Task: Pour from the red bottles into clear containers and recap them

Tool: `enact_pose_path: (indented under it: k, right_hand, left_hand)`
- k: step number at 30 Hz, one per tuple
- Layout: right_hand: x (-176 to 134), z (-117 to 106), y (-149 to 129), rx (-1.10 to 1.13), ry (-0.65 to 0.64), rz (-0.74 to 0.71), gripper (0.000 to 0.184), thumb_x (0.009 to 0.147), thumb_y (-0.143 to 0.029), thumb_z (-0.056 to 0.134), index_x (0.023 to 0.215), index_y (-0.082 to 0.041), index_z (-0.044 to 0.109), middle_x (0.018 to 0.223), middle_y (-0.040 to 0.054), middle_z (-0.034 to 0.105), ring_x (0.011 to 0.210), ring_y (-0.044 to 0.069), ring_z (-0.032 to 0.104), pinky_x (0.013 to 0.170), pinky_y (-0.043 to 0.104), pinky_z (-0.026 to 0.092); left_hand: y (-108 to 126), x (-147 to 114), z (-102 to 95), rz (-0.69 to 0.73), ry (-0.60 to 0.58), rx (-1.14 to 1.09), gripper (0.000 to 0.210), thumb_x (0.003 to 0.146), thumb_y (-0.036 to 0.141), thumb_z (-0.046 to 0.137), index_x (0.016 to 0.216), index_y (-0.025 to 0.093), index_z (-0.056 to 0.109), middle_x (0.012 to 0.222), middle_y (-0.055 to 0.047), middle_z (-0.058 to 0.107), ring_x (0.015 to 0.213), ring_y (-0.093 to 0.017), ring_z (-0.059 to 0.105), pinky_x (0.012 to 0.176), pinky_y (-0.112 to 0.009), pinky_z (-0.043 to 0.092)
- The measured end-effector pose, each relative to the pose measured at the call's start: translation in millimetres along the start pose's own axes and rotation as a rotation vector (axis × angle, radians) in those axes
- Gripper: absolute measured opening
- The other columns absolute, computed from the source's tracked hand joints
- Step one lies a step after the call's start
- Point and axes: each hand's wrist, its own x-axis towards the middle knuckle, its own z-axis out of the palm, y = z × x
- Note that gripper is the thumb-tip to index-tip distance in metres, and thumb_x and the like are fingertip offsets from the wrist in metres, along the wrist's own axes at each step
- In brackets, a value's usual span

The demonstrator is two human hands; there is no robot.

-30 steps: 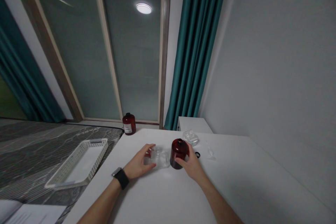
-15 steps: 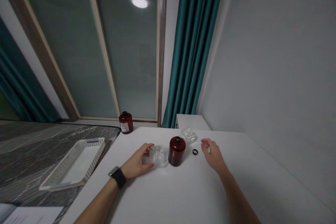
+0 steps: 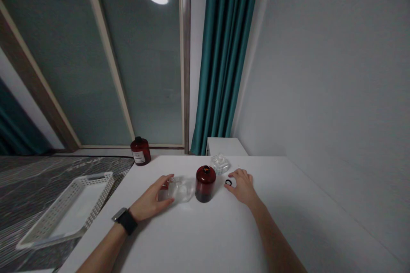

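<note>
My left hand [image 3: 156,198] wears a black-banded watch and spans a clear moulded plastic piece [image 3: 180,189] on the table, thumb at its near edge and fingers at its far edge. Just right of that stands a dark red-brown bottle [image 3: 205,184] with no cap on its neck. A small black ring [image 3: 228,182] lies further right. Around the ring, the thumb and index finger of my right hand [image 3: 242,186] are apart, with the fingertips close to it. Behind the bottle rests a second clear plastic piece [image 3: 219,163].
Another red-brown bottle [image 3: 140,151], with a white label and black top, stands at the table's far left corner. A white perforated basket [image 3: 68,211] sits on the grey patterned surface to the left. Beyond the white table [image 3: 205,239] are a white cabinet [image 3: 226,146] and a teal curtain [image 3: 221,59].
My right hand has moved down and left to the black ring. My left hand stays at the clear plastic piece. The whole view has shifted, so things sit further left.
</note>
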Motion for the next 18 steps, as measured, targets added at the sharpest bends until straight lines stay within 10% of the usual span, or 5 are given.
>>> enact_pose_path:
  k: [18]
  right_hand:
    - [-0.7,-10.1,-16.1,0.079,0.150,-0.136,0.013,0.087,-0.023,0.058,0.097,-0.023,0.067,0.099,0.0076,0.065,0.100,0.028,0.054,0.090,0.043,0.038]
  left_hand:
    - [1.3,-1.0,-0.9,0.016,0.000,0.097,0.075,0.084,0.031,0.065,0.149,0.022,0.030,0.133,-0.014,0.051,0.115,-0.030,0.057,0.101,-0.048,0.049]
